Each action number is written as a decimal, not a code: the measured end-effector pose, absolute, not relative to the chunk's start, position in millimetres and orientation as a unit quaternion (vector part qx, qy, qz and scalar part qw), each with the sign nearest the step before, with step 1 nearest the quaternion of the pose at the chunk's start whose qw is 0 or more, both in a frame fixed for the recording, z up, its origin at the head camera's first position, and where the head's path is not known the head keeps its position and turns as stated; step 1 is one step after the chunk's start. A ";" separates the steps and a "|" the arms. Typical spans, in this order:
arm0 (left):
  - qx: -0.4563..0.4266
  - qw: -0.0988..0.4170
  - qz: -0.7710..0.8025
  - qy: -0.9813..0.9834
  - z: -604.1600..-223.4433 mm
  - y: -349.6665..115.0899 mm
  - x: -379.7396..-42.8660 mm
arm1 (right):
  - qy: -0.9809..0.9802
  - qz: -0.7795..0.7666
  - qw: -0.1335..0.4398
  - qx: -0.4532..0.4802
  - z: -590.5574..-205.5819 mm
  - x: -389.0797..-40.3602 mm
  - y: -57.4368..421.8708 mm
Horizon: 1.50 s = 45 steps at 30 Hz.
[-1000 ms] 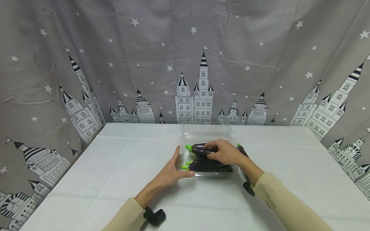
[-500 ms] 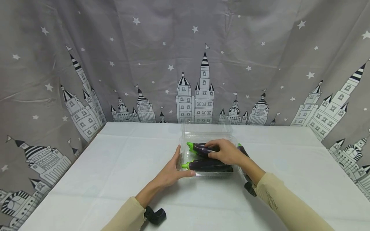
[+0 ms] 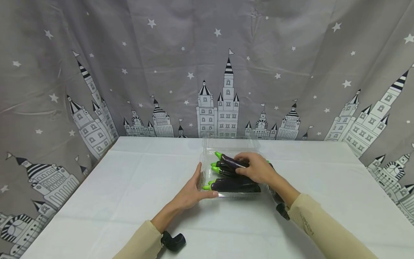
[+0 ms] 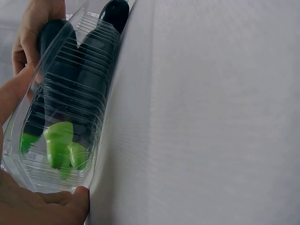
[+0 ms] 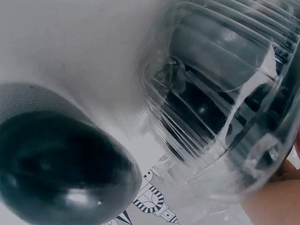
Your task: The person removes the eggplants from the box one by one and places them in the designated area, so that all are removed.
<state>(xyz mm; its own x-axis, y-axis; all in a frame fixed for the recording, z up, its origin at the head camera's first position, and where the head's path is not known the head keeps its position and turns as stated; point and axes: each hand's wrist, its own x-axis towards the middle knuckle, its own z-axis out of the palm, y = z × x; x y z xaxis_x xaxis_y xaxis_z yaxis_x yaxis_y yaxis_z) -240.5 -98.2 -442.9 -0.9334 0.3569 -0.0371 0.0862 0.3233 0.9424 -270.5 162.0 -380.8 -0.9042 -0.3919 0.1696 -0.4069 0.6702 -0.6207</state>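
Note:
My right hand (image 3: 257, 168) grips a dark purple eggplant (image 3: 229, 160) with a bright green stem end, over the clear plastic box (image 3: 208, 158). The held eggplant slants, its green end toward the back left, and lies over other eggplants (image 3: 223, 171). Along the box's front side lie more eggplants (image 3: 234, 185). My left hand (image 3: 191, 194) rests against the box's front left corner, with fingers extended along the left side and the thumb along the front. In the left wrist view, green ends (image 4: 58, 145) show through the ribbed wall.
The box's clear lid (image 3: 231, 144) stands folded back toward the grey castle-print curtain (image 3: 271, 46). Another eggplant (image 5: 65, 164) lies outside the box, on its right, partly hidden by my right arm in the head view. A white cloth (image 3: 145, 172) covers the table.
The eggplant in my right hand has turned, its green end swinging up and back, which uncovers the eggplants under it. My left hand has stayed at the box corner.

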 end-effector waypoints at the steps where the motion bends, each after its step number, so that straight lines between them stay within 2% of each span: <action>1: 0.137 0.119 0.564 0.805 -443.0 -98.0 -240.5 | -0.914 0.343 0.013 0.215 -380.5 -270.3 162.5; 15: 0.135 0.117 0.560 0.809 -442.6 -97.1 -239.7 | -0.909 0.372 0.039 0.186 -382.8 -266.3 169.8; 23: 0.131 0.116 0.557 0.812 -443.2 -96.9 -240.6 | -0.898 0.392 0.049 0.192 -383.9 -265.8 177.7; 34: 0.133 0.115 0.560 0.809 -442.9 -96.4 -241.1 | -0.886 0.399 0.093 0.215 -382.9 -263.0 188.9; 45: 0.129 0.116 0.562 0.809 -442.1 -96.0 -240.8 | -0.890 0.421 0.077 0.161 -378.2 -254.6 203.5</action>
<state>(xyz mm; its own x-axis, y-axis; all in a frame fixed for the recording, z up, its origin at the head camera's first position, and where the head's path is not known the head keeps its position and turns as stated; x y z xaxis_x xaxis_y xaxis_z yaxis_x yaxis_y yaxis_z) -240.8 -96.0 -442.1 -0.9400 0.3386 -0.0419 0.0792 0.3360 0.9385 -254.6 203.5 -378.2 -0.9365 -0.2210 0.2724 -0.3508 0.5945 -0.7235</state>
